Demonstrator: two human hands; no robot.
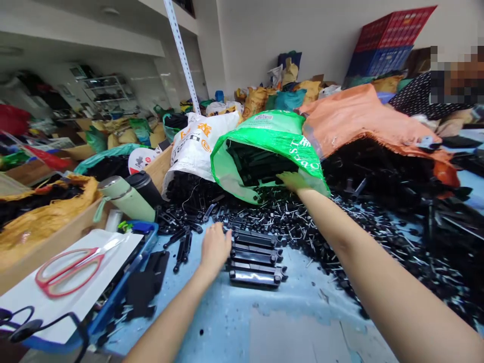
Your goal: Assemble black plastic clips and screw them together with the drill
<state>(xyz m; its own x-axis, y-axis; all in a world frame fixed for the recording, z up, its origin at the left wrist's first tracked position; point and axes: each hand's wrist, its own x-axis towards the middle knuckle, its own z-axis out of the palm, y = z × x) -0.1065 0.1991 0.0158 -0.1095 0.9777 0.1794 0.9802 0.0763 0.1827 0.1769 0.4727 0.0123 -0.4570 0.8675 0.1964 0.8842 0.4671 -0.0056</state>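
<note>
My left hand (215,245) rests at the left ends of a row of several long black plastic parts (257,257), its fingers slightly bent and the thumb apart. Whether it presses on the rearmost part is hard to see. These parts lie side by side, with hooked ends to the right. My right hand (293,180) reaches into the mouth of a green woven bag (264,133), fingers stretched out and nothing visible in them. More long black parts (257,164) fill that bag. Just below the bag's mouth spreads a heap of small black pieces with metal pins (295,217).
A white sack (204,141) and an orange sack (351,116) flank the green bag, both spilling black parts. At left are red-handled scissors (70,269) on paper, a blue tray (109,307), a green bottle (126,196) and eyeglasses (41,325). Another person's dotted sleeve (412,96) shows at right.
</note>
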